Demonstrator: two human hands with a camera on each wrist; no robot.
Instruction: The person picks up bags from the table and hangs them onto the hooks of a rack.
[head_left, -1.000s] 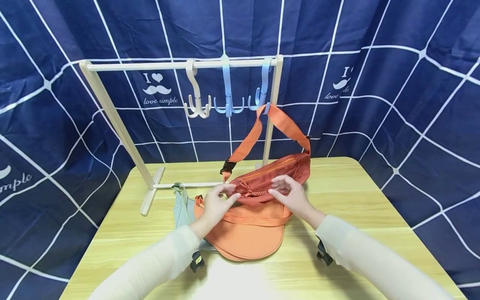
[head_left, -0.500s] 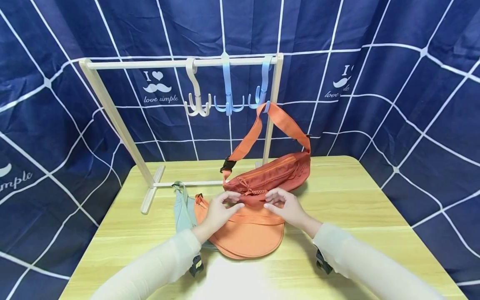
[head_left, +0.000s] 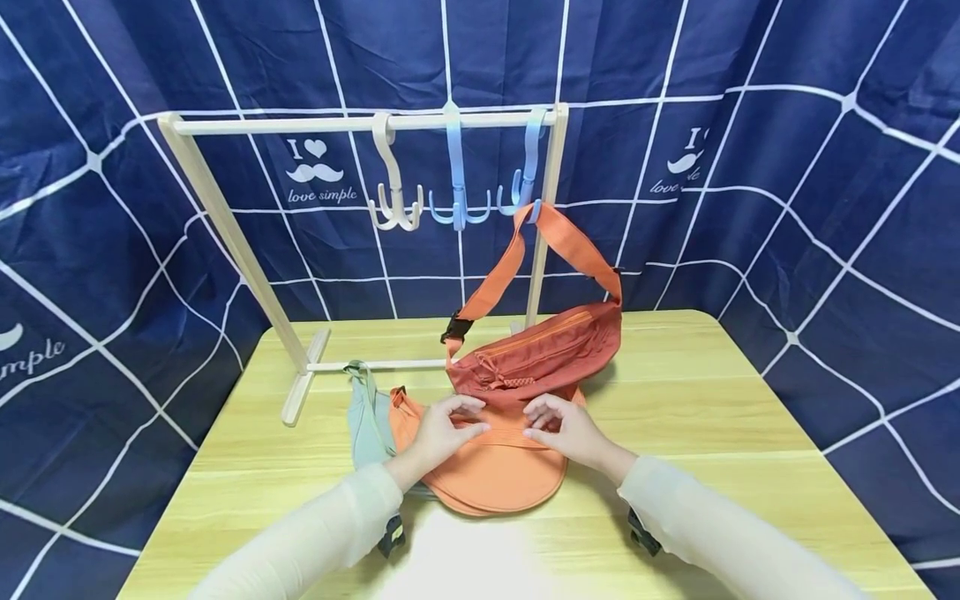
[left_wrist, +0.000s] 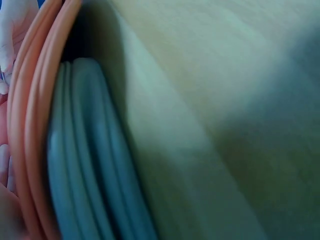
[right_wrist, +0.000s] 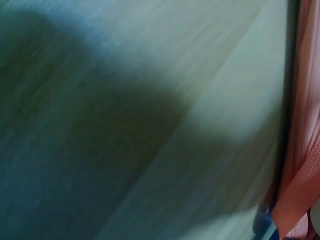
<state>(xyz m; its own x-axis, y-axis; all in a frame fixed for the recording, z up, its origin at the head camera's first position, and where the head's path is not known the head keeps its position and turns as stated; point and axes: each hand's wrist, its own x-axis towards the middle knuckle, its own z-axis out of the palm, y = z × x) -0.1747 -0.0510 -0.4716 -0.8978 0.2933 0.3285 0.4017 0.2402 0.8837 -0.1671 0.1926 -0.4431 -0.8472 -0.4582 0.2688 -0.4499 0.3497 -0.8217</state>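
A rust-red waist bag [head_left: 547,350] leans over the table, its orange strap [head_left: 573,246] looped on a prong of the right blue hook [head_left: 528,167]. In front lies an orange cap [head_left: 498,479] with a wide brim, partly over a grey-green cap [head_left: 367,425]. My left hand [head_left: 442,433] hovers at the orange cap's left part, fingers loosely curved, thumb apart from them. Opposite it, my right hand [head_left: 573,433] is held the same way just below the bag's lower edge. Neither hand has anything between its fingers. In the left wrist view, layered orange brims [left_wrist: 32,100] stand beside grey-green ones [left_wrist: 92,145].
A wooden rack [head_left: 240,242] spans the back of the table [head_left: 697,417]. From its top bar hang a white multi-prong hook [head_left: 393,187] and another blue hook [head_left: 457,179]. Dark blue curtains [head_left: 750,208] with white lines surround the table.
Both hands have drawn back from the waist bag's front toward me and down over the orange cap. The bag stays on its hook, its front settled slightly.
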